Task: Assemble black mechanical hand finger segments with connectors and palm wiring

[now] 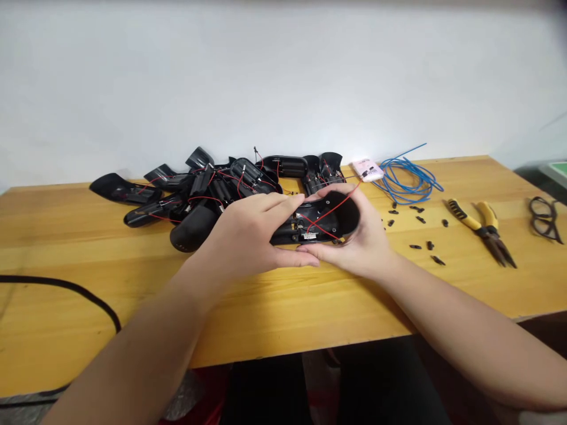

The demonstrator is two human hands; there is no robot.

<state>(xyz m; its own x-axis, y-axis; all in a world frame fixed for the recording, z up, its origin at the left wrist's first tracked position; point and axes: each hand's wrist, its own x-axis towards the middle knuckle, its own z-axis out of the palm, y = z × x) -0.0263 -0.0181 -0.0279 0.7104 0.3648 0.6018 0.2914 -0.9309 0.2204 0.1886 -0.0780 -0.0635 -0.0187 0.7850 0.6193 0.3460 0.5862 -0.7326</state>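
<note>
Both hands hold one black plastic shell [328,221] with red wires and a small board inside, just above the wooden table [283,301]. My left hand [252,236] wraps its left end, thumb along the lower edge and fingers over the top. My right hand [358,248] cups its right end from below and behind. Behind them lies a pile of several similar black shells with red wires [208,189].
A coil of blue wire [405,180] and a small white-pink box [367,169] lie at the back right. Several small black parts [419,233] are scattered right of my hands. Yellow-handled pliers [485,227] and a black loop [544,218] lie further right. A black cable [66,289] curves at the left.
</note>
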